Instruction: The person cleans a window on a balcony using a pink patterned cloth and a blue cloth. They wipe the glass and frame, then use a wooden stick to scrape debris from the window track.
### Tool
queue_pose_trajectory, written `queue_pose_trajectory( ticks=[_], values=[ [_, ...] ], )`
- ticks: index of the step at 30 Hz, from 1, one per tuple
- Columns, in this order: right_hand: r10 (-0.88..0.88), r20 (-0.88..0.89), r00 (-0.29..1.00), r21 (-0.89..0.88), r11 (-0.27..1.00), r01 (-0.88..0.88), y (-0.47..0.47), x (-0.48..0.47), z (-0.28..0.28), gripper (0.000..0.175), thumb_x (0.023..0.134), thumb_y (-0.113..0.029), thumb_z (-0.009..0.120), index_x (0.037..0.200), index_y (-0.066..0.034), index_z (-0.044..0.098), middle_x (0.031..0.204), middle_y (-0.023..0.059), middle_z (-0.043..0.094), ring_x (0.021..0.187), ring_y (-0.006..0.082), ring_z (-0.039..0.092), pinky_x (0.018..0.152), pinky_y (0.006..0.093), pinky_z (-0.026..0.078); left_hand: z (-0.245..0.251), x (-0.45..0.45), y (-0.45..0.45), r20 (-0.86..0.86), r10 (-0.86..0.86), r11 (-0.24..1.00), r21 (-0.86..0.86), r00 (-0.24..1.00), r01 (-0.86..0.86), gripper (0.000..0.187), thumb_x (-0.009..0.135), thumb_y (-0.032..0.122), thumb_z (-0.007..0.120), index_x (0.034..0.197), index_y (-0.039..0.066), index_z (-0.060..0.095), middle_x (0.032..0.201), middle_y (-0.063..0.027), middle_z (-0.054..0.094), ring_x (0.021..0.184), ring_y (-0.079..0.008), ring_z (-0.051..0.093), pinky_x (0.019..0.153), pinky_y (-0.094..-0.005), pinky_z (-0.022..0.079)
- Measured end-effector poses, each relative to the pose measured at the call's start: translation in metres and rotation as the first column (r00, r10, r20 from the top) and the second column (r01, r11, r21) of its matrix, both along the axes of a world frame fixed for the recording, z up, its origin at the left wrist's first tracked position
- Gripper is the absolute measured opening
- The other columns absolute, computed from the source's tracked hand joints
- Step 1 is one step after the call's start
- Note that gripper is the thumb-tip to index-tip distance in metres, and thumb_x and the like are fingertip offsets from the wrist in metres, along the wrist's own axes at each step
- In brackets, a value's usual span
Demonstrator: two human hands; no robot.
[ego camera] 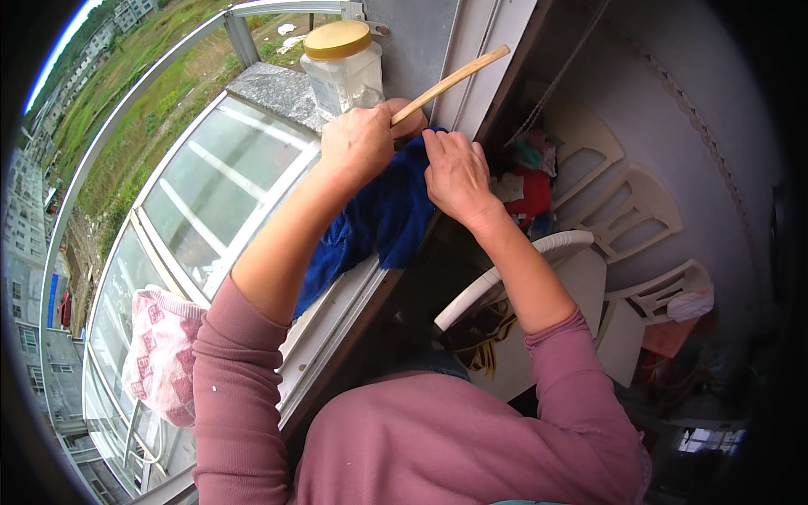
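My left hand [358, 142] is curled around one end of a pale wooden stick [451, 84]; its free end slants up to the right, past the window frame. A dark blue plush cloth [394, 208] lies draped over the window sill beneath my hands. My right hand [456, 170] grips the upper edge of this cloth, fingers bent over it and their tips partly hidden. Between the hands, behind the stick, shows a rounded brownish thing [411, 113], mostly covered. Just beyond my left hand stands a clear plastic jar [344, 76] with a gold lid.
The sliding window's track [341, 315] runs diagonally below me. Outside it are glass panels [221, 170], a metal railing [151, 69] and a hanging pink patterned knit cloth [165, 353]. Indoors at right stand beige plastic chairs [637, 211], with a dangling cord [562, 69] above.
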State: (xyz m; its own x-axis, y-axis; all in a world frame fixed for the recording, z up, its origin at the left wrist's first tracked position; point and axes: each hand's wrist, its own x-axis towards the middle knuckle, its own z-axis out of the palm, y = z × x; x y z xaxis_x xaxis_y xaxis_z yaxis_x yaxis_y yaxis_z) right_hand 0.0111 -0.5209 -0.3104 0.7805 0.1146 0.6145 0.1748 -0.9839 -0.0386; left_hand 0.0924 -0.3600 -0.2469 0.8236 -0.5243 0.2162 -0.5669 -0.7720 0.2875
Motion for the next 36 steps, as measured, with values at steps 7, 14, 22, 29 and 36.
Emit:
queue_pose_trajectory(
  ticks=[7,14,22,29,36],
  values=[
    [-0.051,-0.339,0.939,-0.112,0.994,0.013,-0.008,0.011,0.02,0.058,0.083,-0.008,0.057,0.138,0.0021,0.042,0.1,0.0194,0.067,0.088,0.0389,0.062,0.073,0.0506,0.052,0.004,-0.028,0.021,-0.105,-0.037,0.994,0.094,0.994,0.047,0.029,0.092,0.038,0.057,0.1,0.014,0.072,0.085,-0.0189,0.07,0.082,-0.0389,0.068,0.074,-0.0486,0.054],
    [0.081,-0.339,0.937,-0.176,0.973,-0.148,-0.018,0.03,0.012,0.06,0.084,-0.007,0.053,0.139,0.0087,0.036,0.078,0.0258,0.066,0.073,0.0448,0.066,0.066,0.0532,0.052,0.003,-0.03,0.018,-0.158,-0.079,0.952,0.279,0.984,0.122,0.061,0.082,0.066,0.06,0.083,0.007,0.074,0.083,-0.0174,0.071,0.082,-0.0351,0.07,0.073,-0.0454,0.055],
    [0.13,-0.306,0.943,-0.078,0.984,-0.161,-0.022,0.031,0.009,0.059,0.084,-0.006,0.05,0.139,0.0103,0.037,0.08,0.0262,0.066,0.076,0.0431,0.066,0.071,0.0515,0.052,0.002,-0.036,0.02,-0.159,-0.045,0.957,0.276,0.986,0.088,0.032,0.075,0.034,0.063,0.082,0.005,0.074,0.083,-0.018,0.071,0.081,-0.0343,0.07,0.073,-0.0442,0.055],
    [0.219,-0.21,0.953,-0.009,0.974,-0.226,0.002,0.013,-0.002,0.055,0.082,-0.01,0.054,0.134,0.0068,0.042,0.069,0.0208,0.064,0.065,0.0396,0.065,0.061,0.0506,0.051,0.013,-0.048,0.043,-0.201,-0.063,0.925,0.356,0.978,0.132,0.03,0.071,0.031,0.064,0.076,0.003,0.072,0.078,-0.0189,0.07,0.077,-0.0361,0.069,0.07,-0.0445,0.055],
    [0.478,-0.109,0.871,0.109,0.877,-0.468,0.051,-0.031,0.008,0.025,0.079,-0.007,0.058,0.102,0.0024,0.057,0.076,0.0148,0.064,0.073,0.0349,0.066,0.064,0.0422,0.054,0.025,-0.055,0.092,-0.38,-0.044,0.892,0.401,0.924,0.208,0.036,0.082,0.038,0.068,0.078,0.002,0.071,0.068,-0.0154,0.067,0.068,-0.0309,0.068,0.062,-0.0416,0.053]
  ],
)
